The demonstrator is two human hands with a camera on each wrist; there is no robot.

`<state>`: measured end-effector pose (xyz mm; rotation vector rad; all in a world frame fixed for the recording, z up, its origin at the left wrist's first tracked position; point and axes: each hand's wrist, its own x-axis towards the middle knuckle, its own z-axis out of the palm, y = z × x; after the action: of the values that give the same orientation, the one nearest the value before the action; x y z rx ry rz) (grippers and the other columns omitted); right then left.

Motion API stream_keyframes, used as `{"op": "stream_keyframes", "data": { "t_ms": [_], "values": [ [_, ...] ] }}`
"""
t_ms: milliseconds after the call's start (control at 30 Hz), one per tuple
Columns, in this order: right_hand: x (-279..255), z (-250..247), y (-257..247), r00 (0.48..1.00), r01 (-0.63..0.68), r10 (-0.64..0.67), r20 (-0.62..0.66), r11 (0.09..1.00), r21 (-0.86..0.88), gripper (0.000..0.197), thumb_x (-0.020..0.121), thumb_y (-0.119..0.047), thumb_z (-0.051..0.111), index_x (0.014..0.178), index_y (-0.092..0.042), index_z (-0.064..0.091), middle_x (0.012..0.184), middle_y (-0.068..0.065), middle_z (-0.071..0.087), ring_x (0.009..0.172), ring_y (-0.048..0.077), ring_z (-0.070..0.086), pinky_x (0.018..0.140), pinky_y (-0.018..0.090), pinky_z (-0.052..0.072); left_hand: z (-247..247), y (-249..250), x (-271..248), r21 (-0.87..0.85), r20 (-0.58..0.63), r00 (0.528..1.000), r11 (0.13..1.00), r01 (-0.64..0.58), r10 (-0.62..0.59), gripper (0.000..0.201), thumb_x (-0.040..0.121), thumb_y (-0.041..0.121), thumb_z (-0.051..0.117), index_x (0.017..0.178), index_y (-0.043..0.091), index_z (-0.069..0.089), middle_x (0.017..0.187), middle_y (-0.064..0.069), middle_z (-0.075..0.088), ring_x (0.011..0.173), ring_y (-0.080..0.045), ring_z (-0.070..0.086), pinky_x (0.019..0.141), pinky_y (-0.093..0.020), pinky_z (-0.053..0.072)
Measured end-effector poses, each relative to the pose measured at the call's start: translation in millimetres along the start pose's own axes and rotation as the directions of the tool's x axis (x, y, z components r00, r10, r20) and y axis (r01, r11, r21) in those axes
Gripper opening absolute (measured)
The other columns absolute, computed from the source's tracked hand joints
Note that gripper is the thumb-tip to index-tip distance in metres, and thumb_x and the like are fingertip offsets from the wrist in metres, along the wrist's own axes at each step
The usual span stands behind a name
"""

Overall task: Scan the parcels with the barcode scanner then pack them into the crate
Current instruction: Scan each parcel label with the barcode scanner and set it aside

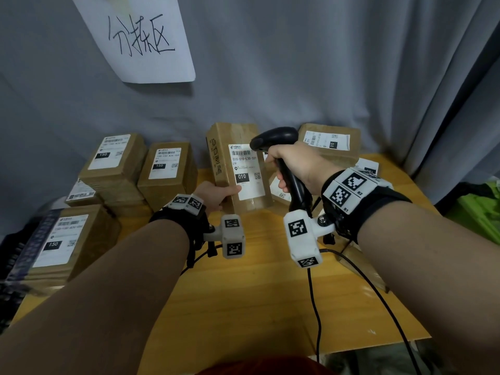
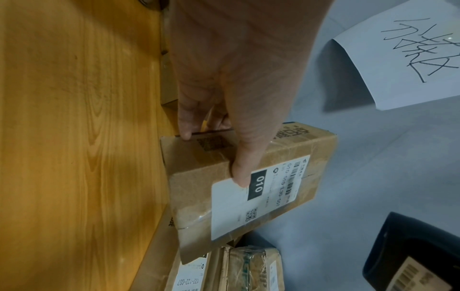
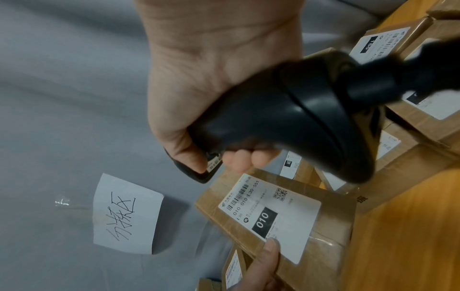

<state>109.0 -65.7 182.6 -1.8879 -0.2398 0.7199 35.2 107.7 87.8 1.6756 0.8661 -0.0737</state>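
My left hand (image 1: 216,194) grips a brown cardboard parcel (image 1: 238,169) marked "010", holding it upright above the wooden table (image 1: 243,293) with its white label facing me. In the left wrist view the thumb (image 2: 242,171) presses on the parcel's (image 2: 248,177) label and the fingers wrap behind. My right hand (image 1: 286,166) grips the handle of the black barcode scanner (image 1: 276,139), whose head sits just right of the label's barcode. The right wrist view shows the scanner (image 3: 286,114) above the parcel (image 3: 273,216). A parcel (image 1: 62,239) lies in a dark crate (image 1: 16,255) at the left.
Several labelled parcels stand along the back of the table: two marked "150" (image 1: 116,158) (image 1: 167,169) at the left, another (image 1: 330,142) at the back right. A handwritten paper sign (image 1: 140,39) hangs on the grey curtain. The scanner's black cable (image 1: 316,307) runs over the table front.
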Motion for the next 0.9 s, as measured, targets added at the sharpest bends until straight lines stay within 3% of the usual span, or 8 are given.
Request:
{"op": "stream_keyframes", "data": {
  "t_ms": [100,200,300,500,633,700,833,900],
  "values": [
    [0,-3,1,1.0,0.004,-0.004,-0.004,1.0,0.003,0.012,0.082,-0.017,0.06,0.076,-0.007,0.057,0.054,0.007,0.052,0.044,0.02,0.052,0.047,0.025,0.048,0,-1,0,-0.002,-0.015,1.0,1.0,-0.011,0.011,0.05,0.085,0.025,0.071,0.127,0.003,0.056,0.121,-0.01,0.065,0.101,-0.021,0.06,0.081,-0.03,0.048],
    [2,-6,3,1.0,0.008,-0.008,0.0,1.0,0.012,0.013,0.082,-0.017,0.059,0.074,-0.007,0.056,0.054,0.007,0.052,0.043,0.02,0.052,0.046,0.023,0.048,0,-2,3,0.006,-0.009,1.0,1.0,-0.001,0.001,0.053,0.084,0.026,0.072,0.128,0.003,0.055,0.123,-0.01,0.064,0.108,-0.024,0.06,0.088,-0.033,0.05],
    [3,-7,5,1.0,-0.001,0.001,0.007,1.0,0.019,0.012,0.083,-0.017,0.059,0.076,-0.008,0.057,0.054,0.006,0.052,0.042,0.019,0.052,0.045,0.022,0.048,2,-2,3,0.013,-0.006,1.0,1.0,0.001,-0.001,0.053,0.085,0.027,0.071,0.129,0.004,0.055,0.123,-0.01,0.064,0.107,-0.024,0.06,0.088,-0.033,0.049],
    [8,-5,9,0.996,-0.012,0.003,0.086,0.995,0.095,0.018,0.087,-0.024,0.062,0.075,-0.011,0.058,0.054,0.003,0.054,0.045,0.017,0.051,0.049,0.026,0.047,1,-3,-3,-0.005,-0.02,1.0,1.0,-0.007,0.007,0.052,0.085,0.03,0.071,0.126,0.002,0.056,0.118,-0.007,0.064,0.1,-0.022,0.06,0.071,-0.025,0.049],
    [15,5,16,0.997,0.075,-0.076,0.032,0.996,0.05,0.019,0.088,-0.023,0.065,0.085,-0.004,0.061,0.055,0.007,0.057,0.044,0.018,0.055,0.049,0.027,0.049,-10,-12,-9,-0.015,-0.075,0.995,0.998,-0.066,0.065,0.071,0.08,0.038,0.074,0.138,0.011,0.043,0.127,-0.007,0.055,0.112,-0.026,0.056,0.095,-0.04,0.049],
    [19,14,21,0.992,0.121,-0.122,0.01,0.989,0.083,0.017,0.088,-0.021,0.065,0.085,-0.005,0.06,0.054,0.008,0.056,0.044,0.019,0.055,0.049,0.028,0.049,-18,-19,-15,-0.018,-0.115,0.987,0.994,-0.112,0.109,0.06,0.082,0.039,0.071,0.133,0.018,0.047,0.124,-0.005,0.056,0.109,-0.024,0.056,0.097,-0.042,0.048],
    [27,36,32,0.986,0.165,-0.166,-0.009,0.971,0.172,0.018,0.089,-0.019,0.065,0.075,-0.008,0.058,0.053,0.008,0.054,0.043,0.021,0.053,0.049,0.029,0.048,-40,-37,-34,-0.078,-0.28,0.946,0.978,-0.194,0.165,0.031,0.09,0.027,0.062,0.119,0.015,0.057,0.103,-0.002,0.06,0.088,-0.015,0.056,0.07,-0.028,0.047],
    [30,50,37,0.986,0.163,-0.167,0.005,0.968,0.191,0.02,0.088,-0.02,0.065,0.074,-0.008,0.059,0.053,0.007,0.054,0.042,0.019,0.053,0.049,0.028,0.047,-57,-52,-46,-0.142,-0.358,0.923,0.969,-0.203,0.141,0.025,0.09,0.024,0.06,0.115,0.017,0.057,0.099,-0.002,0.062,0.089,-0.019,0.058,0.068,-0.029,0.048]
  ]
}}
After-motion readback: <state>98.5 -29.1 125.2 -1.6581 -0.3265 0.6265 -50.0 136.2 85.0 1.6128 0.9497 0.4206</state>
